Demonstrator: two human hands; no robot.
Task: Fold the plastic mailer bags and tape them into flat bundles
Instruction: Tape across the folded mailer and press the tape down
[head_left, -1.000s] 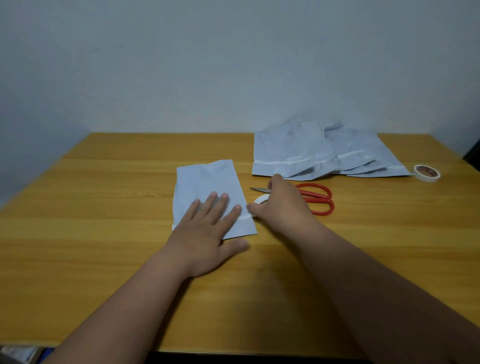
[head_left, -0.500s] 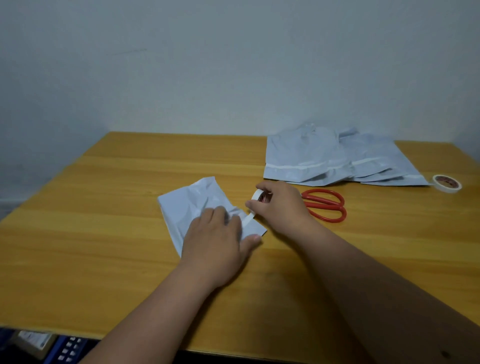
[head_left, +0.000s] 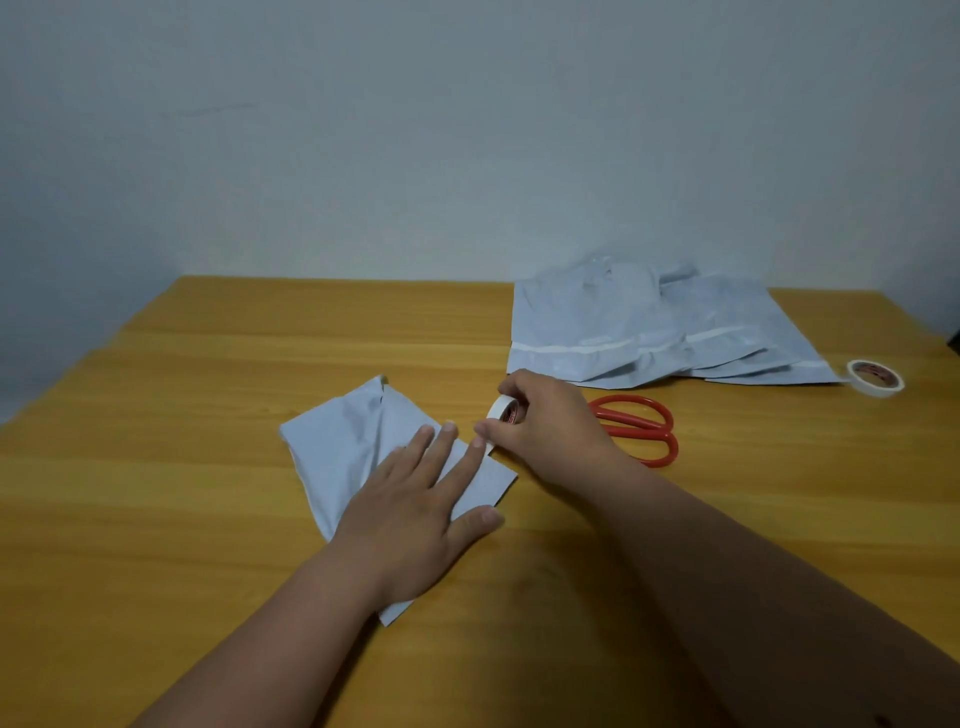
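A folded pale grey mailer bag (head_left: 345, 444) lies on the wooden table (head_left: 182, 415), turned at an angle with its far end a little puffed up. My left hand (head_left: 415, 499) presses flat on its near right part, fingers straight. My right hand (head_left: 545, 421) grips a white tape roll (head_left: 503, 408) just off the bag's right edge, thumb and forefinger pinching the tape end near the tip of my left forefinger.
Red-handled scissors (head_left: 641, 428) lie right behind my right hand. A pile of unfolded grey mailer bags (head_left: 649, 332) sits at the back right. A second tape roll (head_left: 875, 378) lies near the table's right edge. A plain wall rises behind the table.
The bag has turned counter-clockwise on the table. My left hand bunched its fingers on it, then spread flat again. My right hand lifted the tape roll upright beside the bag's edge.
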